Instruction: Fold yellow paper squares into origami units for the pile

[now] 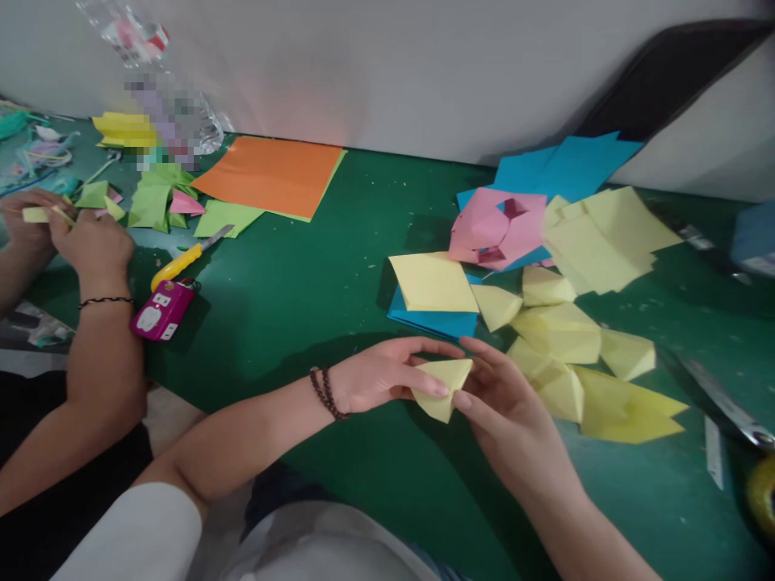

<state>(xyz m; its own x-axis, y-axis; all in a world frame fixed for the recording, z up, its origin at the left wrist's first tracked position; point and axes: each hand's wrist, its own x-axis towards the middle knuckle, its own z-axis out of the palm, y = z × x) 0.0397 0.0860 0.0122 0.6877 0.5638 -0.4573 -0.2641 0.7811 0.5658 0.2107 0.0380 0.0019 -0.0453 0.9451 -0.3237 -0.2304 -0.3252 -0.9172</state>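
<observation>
My left hand [393, 375] pinches a small folded piece of pale yellow paper [441, 391], thumb on top. On the paper's right edge, my right hand [500, 391] grips with thumb and fingers. Just beyond my hands, a folded yellow square [433, 282] lies on a folded blue paper [424, 316]. Several folded yellow paper pieces [560, 332] spread to the right of it. Behind them sit a pink folded paper shape [500, 230], a stack of yellow sheets [605, 238] and blue sheets [569, 165]. My fingertips partly hide the held paper's far side.
On the green table [291, 282], a co-worker's hands [90, 242] fold paper at the left. Near them are a yellow craft knife [178, 265], a magenta box [165, 309], green folded papers [151, 198] and orange sheets [270, 173]. Scissors [726, 403] lie at the right.
</observation>
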